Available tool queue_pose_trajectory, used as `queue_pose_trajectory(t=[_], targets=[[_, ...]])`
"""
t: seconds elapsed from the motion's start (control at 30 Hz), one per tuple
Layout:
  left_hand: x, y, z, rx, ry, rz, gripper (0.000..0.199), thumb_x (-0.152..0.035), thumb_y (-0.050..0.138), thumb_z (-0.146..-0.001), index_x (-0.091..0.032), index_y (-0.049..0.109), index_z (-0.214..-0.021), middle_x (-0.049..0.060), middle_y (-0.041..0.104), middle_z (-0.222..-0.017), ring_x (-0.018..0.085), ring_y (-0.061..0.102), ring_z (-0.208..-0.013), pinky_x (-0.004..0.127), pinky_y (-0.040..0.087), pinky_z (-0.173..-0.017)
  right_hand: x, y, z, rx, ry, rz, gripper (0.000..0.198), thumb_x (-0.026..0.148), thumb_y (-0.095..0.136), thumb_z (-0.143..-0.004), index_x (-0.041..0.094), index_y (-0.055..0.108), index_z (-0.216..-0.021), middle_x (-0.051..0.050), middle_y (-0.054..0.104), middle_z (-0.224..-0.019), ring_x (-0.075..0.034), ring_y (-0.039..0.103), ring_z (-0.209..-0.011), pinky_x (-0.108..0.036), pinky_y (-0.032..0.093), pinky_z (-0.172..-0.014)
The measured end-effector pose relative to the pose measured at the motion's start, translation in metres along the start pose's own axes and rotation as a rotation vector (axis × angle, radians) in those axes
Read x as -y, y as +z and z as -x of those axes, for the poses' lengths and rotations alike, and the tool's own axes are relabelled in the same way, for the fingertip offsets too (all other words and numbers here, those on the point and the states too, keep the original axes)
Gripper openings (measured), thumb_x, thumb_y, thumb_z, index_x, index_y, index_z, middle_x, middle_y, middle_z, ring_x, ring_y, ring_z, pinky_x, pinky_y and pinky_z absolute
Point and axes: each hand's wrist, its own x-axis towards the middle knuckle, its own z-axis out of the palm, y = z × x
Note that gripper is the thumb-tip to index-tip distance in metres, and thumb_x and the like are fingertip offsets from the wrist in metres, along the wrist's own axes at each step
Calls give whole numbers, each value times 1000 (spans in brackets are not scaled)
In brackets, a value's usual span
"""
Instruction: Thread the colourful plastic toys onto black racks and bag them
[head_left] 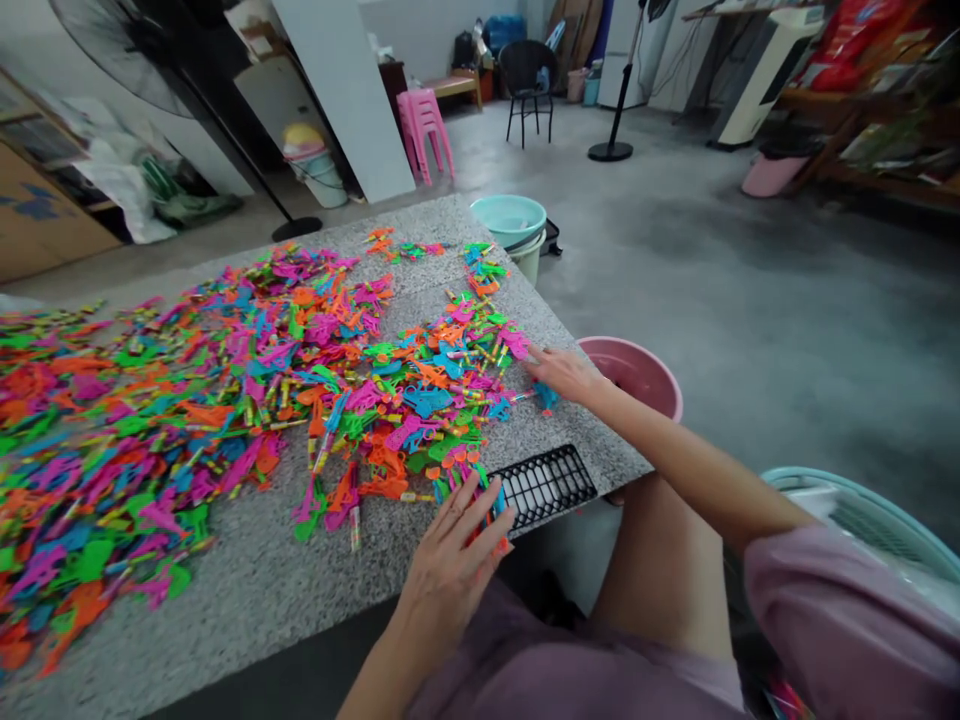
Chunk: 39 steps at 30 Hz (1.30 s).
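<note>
A large heap of small plastic toy guns (427, 400) in pink, orange, green and blue covers the stone-topped table (315, 590). My left hand (457, 535) lies with fingers stretched out and apart over several toys at the left end of a black lattice basket (547, 485). Those toys are partly hidden under its fingers. My right hand (564, 374) reaches to the heap's right edge, fingers extended beside a pink toy gun (516, 343). Just below that hand shows a blue toy gun (546, 398); whether the hidden thumb touches it is unclear.
A pink basin (637, 375) stands beyond the table's right edge, and a light-blue basin (510, 215) sits near the far corner. At the lower right is a pale green basket (862, 500). Fans, pink stools (424, 125) and a black chair (529, 75) stand further back.
</note>
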Motion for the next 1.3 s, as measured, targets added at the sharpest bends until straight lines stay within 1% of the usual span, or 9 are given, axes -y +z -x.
queue_pose_trajectory(t=[0.13, 0.3, 0.43, 0.53, 0.77, 0.93, 1.1, 1.2, 1.3], targets=[[0, -3, 0, 65, -32, 23, 34, -21, 54, -96, -22, 55, -129, 8, 60, -136, 27, 39, -140, 49, 46, -108, -15, 3, -15, 148, -244, -30, 24, 3, 48, -90, 13, 69, -85, -14, 65, -105, -22, 59, -98, -29, 41, -81], [-1, -6, 0, 153, -113, 45, 50, -25, 52, -97, -22, 41, -145, 8, 57, -139, 26, 37, -142, 49, 43, -111, -32, 2, 31, 48, -140, -204, 20, 6, 50, -88, 14, 68, -94, -11, 65, -102, -19, 59, -92, -30, 43, -84], [-4, -5, 0, 158, -127, 16, 45, -25, 51, -97, -21, 45, -141, 9, 55, -141, 26, 40, -140, 48, 44, -111, 22, 19, 88, -103, 109, -754, 19, 12, 56, -82, 16, 65, -98, -6, 68, -93, -18, 63, -82, -29, 49, -77], [-5, -5, -1, 140, -123, 7, 38, -21, 50, -96, -19, 51, -134, 12, 55, -141, 27, 41, -140, 48, 45, -110, 78, 39, 109, -35, 91, -1190, 19, 14, 58, -78, 17, 63, -96, -4, 69, -90, -17, 65, -83, -28, 52, -75], [-10, -9, -5, 181, -114, -35, 36, -17, 49, -95, -15, 51, -131, 14, 55, -140, 28, 37, -141, 48, 45, -110, 125, 56, 90, -52, 142, -1291, 10, 17, 62, -74, 17, 62, -84, -4, 68, -82, -19, 66, -78, -30, 53, -73], [-17, -13, -6, 205, -148, -23, 31, -19, 52, -94, -15, 55, -125, 14, 57, -137, 29, 41, -139, 48, 47, -108, 100, 38, 85, -81, 153, -1371, 40, 32, 72, -72, 19, 58, -107, -4, 70, -85, -21, 67, -78, -37, 55, -77], [-18, -12, -5, 223, -210, 19, 35, -16, 58, -90, -17, 55, -125, 12, 56, -139, 27, 35, -143, 46, 44, -111, 27, 14, 79, -627, 446, -1277, 32, 41, 73, -76, 22, 60, -98, 1, 61, -75, -14, 58, -64, -27, 49, -63], [-18, -12, -5, 216, -210, 38, 35, -17, 56, -92, -18, 54, -126, 12, 55, -140, 26, 35, -143, 47, 44, -111, 29, 16, 83, -337, 263, -1192, 26, 44, 70, -79, 21, 60, -83, 2, 58, -69, -12, 52, -60, -25, 45, -58], [-17, -12, -6, 198, -199, 44, 33, -17, 53, -93, -18, 54, -126, 13, 56, -138, 26, 37, -142, 48, 44, -110, 68, 33, 91, -8, 132, -1232, 27, 46, 63, -83, 19, 59, -83, 1, 59, -67, -13, 53, -60, -25, 45, -58]])
